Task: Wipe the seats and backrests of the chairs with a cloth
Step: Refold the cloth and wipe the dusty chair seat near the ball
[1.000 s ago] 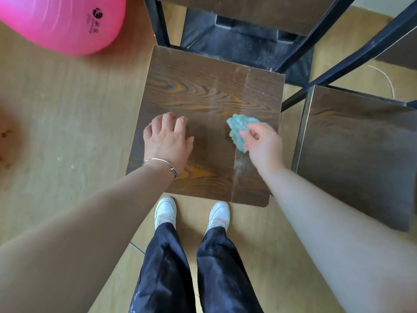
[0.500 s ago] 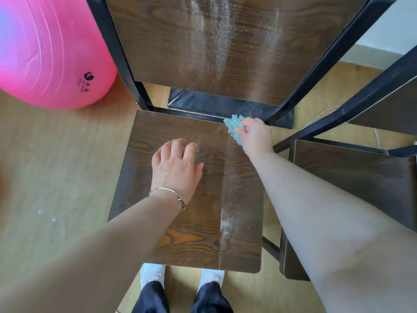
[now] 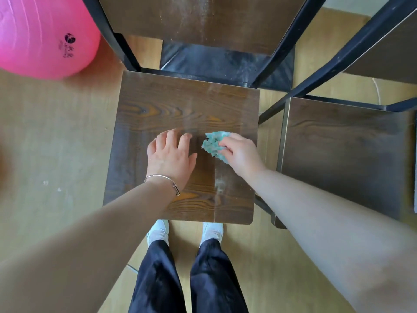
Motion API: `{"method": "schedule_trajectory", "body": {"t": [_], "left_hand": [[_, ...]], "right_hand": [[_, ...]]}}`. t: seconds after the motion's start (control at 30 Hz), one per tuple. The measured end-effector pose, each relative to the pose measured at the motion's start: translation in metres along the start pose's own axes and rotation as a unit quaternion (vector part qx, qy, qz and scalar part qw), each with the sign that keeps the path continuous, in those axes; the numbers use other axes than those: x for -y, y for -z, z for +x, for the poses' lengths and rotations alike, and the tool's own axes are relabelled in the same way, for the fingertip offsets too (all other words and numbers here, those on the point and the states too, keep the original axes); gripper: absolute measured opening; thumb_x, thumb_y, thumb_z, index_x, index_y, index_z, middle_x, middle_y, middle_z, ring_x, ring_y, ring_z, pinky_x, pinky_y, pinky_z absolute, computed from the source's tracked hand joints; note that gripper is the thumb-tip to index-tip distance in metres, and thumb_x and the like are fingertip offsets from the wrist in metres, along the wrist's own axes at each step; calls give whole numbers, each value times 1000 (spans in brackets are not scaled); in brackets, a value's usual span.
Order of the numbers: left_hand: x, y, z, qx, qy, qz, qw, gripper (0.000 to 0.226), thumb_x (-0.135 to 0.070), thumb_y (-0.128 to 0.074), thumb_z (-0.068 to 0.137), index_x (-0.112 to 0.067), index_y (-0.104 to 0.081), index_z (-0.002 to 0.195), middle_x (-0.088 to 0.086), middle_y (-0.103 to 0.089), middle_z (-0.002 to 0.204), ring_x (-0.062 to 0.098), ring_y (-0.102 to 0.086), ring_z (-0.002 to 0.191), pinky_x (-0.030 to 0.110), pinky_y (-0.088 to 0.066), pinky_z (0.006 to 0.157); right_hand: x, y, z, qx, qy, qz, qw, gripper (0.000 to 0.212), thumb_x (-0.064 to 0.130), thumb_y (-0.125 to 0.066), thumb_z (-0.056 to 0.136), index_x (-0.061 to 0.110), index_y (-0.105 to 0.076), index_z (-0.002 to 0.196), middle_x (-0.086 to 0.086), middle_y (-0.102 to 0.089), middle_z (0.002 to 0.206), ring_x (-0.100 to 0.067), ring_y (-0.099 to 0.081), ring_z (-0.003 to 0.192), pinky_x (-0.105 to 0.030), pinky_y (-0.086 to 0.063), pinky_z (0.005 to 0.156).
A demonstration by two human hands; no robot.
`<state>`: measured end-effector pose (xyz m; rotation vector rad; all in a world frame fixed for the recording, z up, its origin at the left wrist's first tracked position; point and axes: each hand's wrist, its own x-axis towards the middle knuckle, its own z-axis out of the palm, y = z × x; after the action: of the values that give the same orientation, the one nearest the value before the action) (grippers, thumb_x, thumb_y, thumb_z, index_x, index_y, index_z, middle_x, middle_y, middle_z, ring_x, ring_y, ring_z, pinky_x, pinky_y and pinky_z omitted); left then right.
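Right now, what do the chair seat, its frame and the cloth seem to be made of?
Chair seat: likely wood or wood-look laminate, matte brown, bold grain lines. Frame: probably black painted metal, slim straight bars. Cloth: soft teal fabric, fluffy, crumpled in the right hand.

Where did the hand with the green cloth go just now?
The right hand, gripping the cloth, slid from the back edge of the seat, below the backrest, toward the person. It is now mid-seat, beside the left hand. Nothing was picked up or let go. The left hand stayed flat on the seat.
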<state>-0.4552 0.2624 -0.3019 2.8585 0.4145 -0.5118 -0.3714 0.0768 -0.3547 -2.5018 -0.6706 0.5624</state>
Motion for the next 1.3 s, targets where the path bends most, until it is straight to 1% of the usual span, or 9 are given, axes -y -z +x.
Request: {"method": "schedule_trajectory", "body": {"t": [0.17,0.4,0.47,0.57,0.73,0.83,1.0,1.17,1.3], "left_hand": [[-5,-12,-33,7,-10,-1,1000,49,-45,-48,94,-24,-41,138,7,-40,139,33,-33,130,47,-29,106],[-11,-28,-72,22,-9,-3,1000,48,-42,-50,94,-23,-42,137,7,-42,134,33,-36,126,47,-31,103],[-12,-32,-79,25,-12,-2,1000,47,-42,-50,94,-23,-42,136,7,-42,134,33,-36,125,48,-31,103],[-13,-34,-82,16,-14,-1,1000,47,-42,-51,93,-23,-43,135,7,-43,134,33,-36,125,48,-32,103],[-14,-28,-60,-8,-7,-3,1000,47,-43,-51,93,-23,-44,136,7,-43,136,33,-36,126,48,-31,104],[-22,-19,-35,-26,-5,-7,1000,48,-43,-52,93,-24,-43,136,6,-42,138,32,-36,127,47,-32,103],[-40,2,12,-48,-15,-9,999,49,-46,-47,95,-26,-39,139,4,-39,140,30,-33,129,45,-29,107],[-47,11,49,-59,-26,-16,998,49,-46,-45,96,-27,-36,141,2,-35,143,29,-30,131,46,-28,109],[-47,10,62,-50,-29,-19,998,49,-45,-45,97,-26,-36,141,3,-35,143,29,-29,133,46,-27,110]], "right_hand": [[8,-32,-71,16,31,12,999,9,8,-67,85,9,-71,92,-6,-65,98,-30,-63,84,-35,-53,70],[13,-62,-151,62,56,15,996,13,12,-64,83,12,-72,93,-4,-65,97,-29,-65,79,-33,-55,62],[15,-65,-162,64,54,23,996,14,11,-64,82,11,-73,92,-4,-66,97,-29,-65,78,-33,-55,63],[19,-59,-163,45,20,52,997,13,8,-65,84,8,-73,93,-6,-67,101,-30,-64,85,-35,-54,70],[0,-12,-105,-103,-60,85,989,6,11,-68,88,7,-71,91,-3,-66,101,-18,-62,84,-26,-47,70],[-20,25,-42,-150,-79,60,984,10,14,-65,90,8,-72,94,-4,-65,105,-17,-61,88,-21,-44,73],[-38,68,50,-163,-106,25,981,18,22,-60,97,10,-70,105,-4,-61,119,-19,-61,98,-31,-54,87],[-47,82,95,-147,-141,13,979,21,24,-60,97,13,-67,114,-3,-59,117,-17,-61,99,-25,-54,83],[-54,75,101,-137,-153,22,978,18,23,-61,96,16,-67,112,-1,-60,115,-18,-60,101,-32,-57,85]]}}
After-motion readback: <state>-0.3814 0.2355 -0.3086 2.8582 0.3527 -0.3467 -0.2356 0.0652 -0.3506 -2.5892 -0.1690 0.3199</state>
